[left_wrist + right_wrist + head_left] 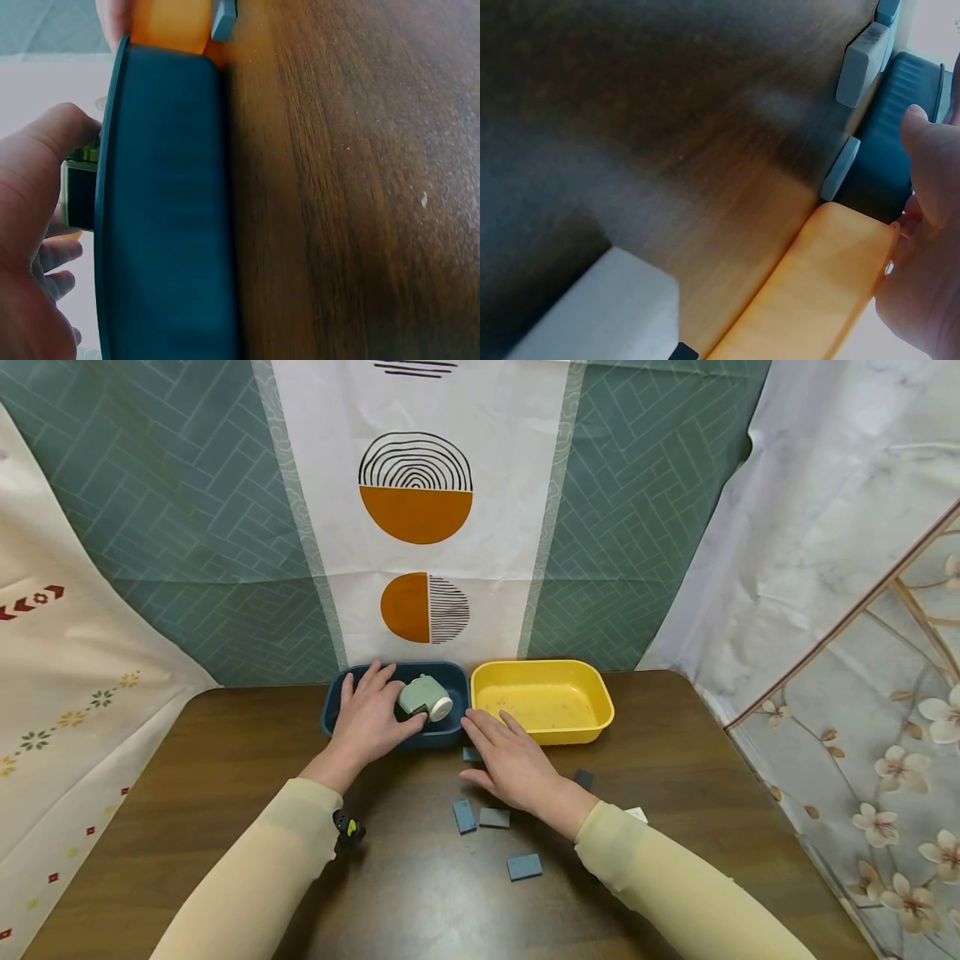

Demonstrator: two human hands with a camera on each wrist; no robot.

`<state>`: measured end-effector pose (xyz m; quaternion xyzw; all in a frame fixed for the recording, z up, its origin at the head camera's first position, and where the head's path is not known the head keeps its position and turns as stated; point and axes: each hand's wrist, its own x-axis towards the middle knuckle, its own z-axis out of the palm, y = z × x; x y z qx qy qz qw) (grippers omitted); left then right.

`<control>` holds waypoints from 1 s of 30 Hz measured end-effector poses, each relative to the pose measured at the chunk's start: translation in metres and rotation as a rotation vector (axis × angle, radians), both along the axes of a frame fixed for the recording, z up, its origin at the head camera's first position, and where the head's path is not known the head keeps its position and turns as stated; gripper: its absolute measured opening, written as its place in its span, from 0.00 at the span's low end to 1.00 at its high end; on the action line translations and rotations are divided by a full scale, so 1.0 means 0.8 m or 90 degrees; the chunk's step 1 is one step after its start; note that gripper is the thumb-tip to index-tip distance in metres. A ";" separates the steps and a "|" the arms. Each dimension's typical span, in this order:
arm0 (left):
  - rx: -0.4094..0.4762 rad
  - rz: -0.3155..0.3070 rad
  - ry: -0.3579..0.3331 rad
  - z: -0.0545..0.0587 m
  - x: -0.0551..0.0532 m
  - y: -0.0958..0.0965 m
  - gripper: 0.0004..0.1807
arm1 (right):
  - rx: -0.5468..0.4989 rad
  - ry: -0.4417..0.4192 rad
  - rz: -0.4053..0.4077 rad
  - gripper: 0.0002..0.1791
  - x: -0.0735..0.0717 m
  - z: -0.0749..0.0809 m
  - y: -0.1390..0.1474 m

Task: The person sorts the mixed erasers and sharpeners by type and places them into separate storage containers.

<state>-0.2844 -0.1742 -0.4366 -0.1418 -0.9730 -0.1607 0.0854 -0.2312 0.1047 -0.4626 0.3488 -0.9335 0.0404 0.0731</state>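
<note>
The left hand (369,714) reaches over the near rim of the blue bin (435,742), thumb and fingers spread wide around the left end of a green object (422,696). The thumb lies by its dark face; whether the hand grips it cannot be told for sure, as the rim hides part of the contact in the left wrist view. The right hand (517,768) has its fingers stretched out and holds nothing, the fingertips at the rims where the two bins meet, perhaps to steady them.

The green object is in the blue bin, lying tilted: a pale, rounded body with a small lug on top and a round white end turned toward the right and the person. The yellow bin (542,737) stands beside the blue one, the pair probably set at the back so both are within reach.

Nearer the person, blue-grey blocks (464,817) lie scattered on the counter (420,910), one close against the blue bin's front. A dark block (583,779) and a white block (637,815) lie near the right forearm.
</note>
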 end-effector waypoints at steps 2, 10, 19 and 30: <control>-0.001 0.000 -0.004 -0.002 -0.001 0.000 0.41 | 0.001 0.000 0.001 0.48 0.000 0.000 0.000; -0.011 0.004 -0.028 -0.009 -0.006 0.003 0.41 | 0.009 0.004 -0.001 0.48 -0.001 -0.003 0.000; -0.019 0.007 -0.055 -0.009 -0.009 0.004 0.40 | 0.012 -0.005 -0.005 0.48 -0.002 -0.005 0.000; -0.032 0.014 -0.083 -0.005 -0.009 0.007 0.41 | 0.012 -0.009 -0.007 0.48 -0.003 -0.007 -0.001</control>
